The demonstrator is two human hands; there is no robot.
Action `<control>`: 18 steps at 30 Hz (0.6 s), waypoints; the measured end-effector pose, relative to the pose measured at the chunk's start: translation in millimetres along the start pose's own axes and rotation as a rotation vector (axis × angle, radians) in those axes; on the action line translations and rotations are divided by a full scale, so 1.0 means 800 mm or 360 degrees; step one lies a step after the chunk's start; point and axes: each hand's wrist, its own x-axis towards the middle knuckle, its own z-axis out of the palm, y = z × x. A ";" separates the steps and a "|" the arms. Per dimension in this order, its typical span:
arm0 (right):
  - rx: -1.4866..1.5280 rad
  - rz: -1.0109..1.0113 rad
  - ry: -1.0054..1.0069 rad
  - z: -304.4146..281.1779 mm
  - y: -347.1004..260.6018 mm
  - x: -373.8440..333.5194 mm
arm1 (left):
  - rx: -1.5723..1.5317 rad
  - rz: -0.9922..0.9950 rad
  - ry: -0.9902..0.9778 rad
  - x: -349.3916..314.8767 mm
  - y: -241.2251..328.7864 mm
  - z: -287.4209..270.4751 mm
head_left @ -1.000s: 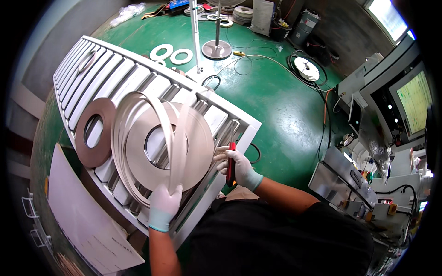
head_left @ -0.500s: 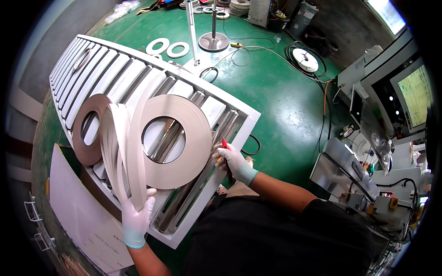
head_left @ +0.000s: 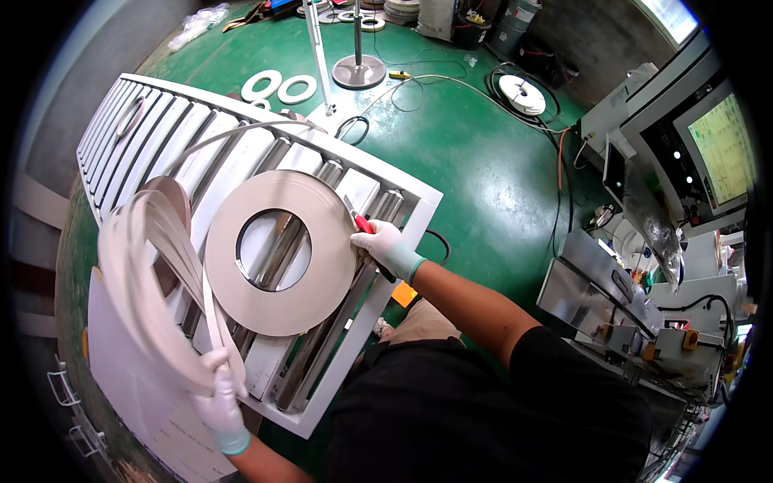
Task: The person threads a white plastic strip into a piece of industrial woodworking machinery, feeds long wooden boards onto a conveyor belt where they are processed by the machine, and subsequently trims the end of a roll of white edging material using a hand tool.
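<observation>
My left hand (head_left: 220,406), in a white glove, is closed around a loose bundle of pale beige edge banding strip (head_left: 133,270). The loops rise and curve leftward, blurred by motion. A big beige roll of edge banding (head_left: 330,282) with a wide open core lies flat on the roller conveyor (head_left: 412,233). At that roll's right edge my gloved right hand (head_left: 386,248) grips a utility knife (head_left: 364,224) with a red and black handle, its metal blade out. Behind the loops, another roll (head_left: 173,197) is partly hidden.
A small ring (head_left: 129,117) sits at the conveyor's far end. White rings (head_left: 298,89) and a round-based stand (head_left: 359,72) are on the green floor. A coiled hose (head_left: 522,95) lies farther right. Machinery with a screen (head_left: 717,157) stands on the right, a white panel (head_left: 133,378) at left.
My left hand has moved left and down, swinging the strip loops left off the big roll. My right hand has shifted left and up, bringing the knife blade to the roll's edge.
</observation>
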 end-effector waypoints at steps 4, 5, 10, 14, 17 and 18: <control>0.0007 -0.0053 0.0063 0.000 0.004 0.001 | 0.0152 0.0082 -0.0006 0.004 0.017 -0.023; 0.0078 -0.0038 0.0051 0.000 0.003 -0.001 | 0.0229 0.0083 -0.0027 0.004 0.021 -0.026; 0.0280 -0.0066 -0.0066 -0.009 -0.007 -0.016 | 0.0159 0.0097 -0.0010 0.002 0.030 -0.036; 0.0427 -0.0057 -0.0308 -0.014 -0.014 -0.045 | 0.0105 -0.0334 -0.0090 0.005 0.017 0.007; 0.0432 -0.0057 -0.0420 -0.010 -0.028 -0.075 | 0.0452 0.0037 -0.0355 0.009 -0.029 0.079; 0.0452 -0.0031 -0.0428 -0.013 -0.026 -0.079 | 0.0515 -0.0080 -0.0522 0.014 -0.006 0.110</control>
